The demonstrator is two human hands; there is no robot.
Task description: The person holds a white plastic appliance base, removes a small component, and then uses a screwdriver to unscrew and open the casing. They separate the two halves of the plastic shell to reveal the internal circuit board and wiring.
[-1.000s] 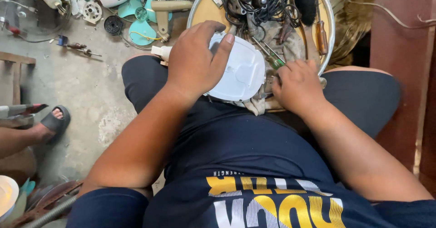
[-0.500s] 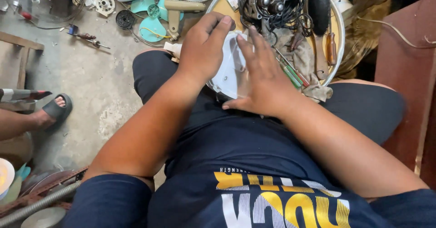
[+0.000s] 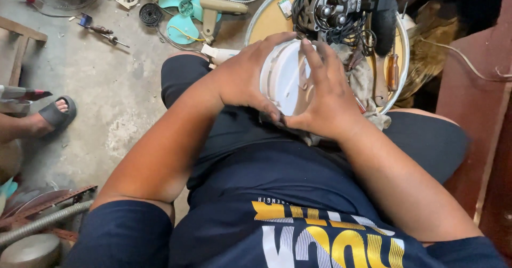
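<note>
A round white plastic housing [image 3: 285,78] is tilted up on its edge over my lap, against a dirty grey rag [image 3: 368,86]. My left hand [image 3: 248,73] grips its left rim, fingers curled over the top. My right hand [image 3: 325,94] lies flat across its face, fingers spread upward, thumb at the lower rim. Just beyond stands a black motor with coiled wires [image 3: 333,9] on a round yellow tray [image 3: 272,20].
On the concrete floor at the top left lie teal fan blades [image 3: 178,9], a beige fan part [image 3: 218,6], a black ring [image 3: 150,13] and small tools. Another person's sandalled foot [image 3: 53,116] is at the left. A red-brown cabinet [image 3: 474,102] stands at the right. A screwdriver [image 3: 392,70] rests on the tray.
My right hand left the rag beside the housing and came to lie across its face. The housing has tipped from flat to upright, and my left hand moved from its top to its left rim.
</note>
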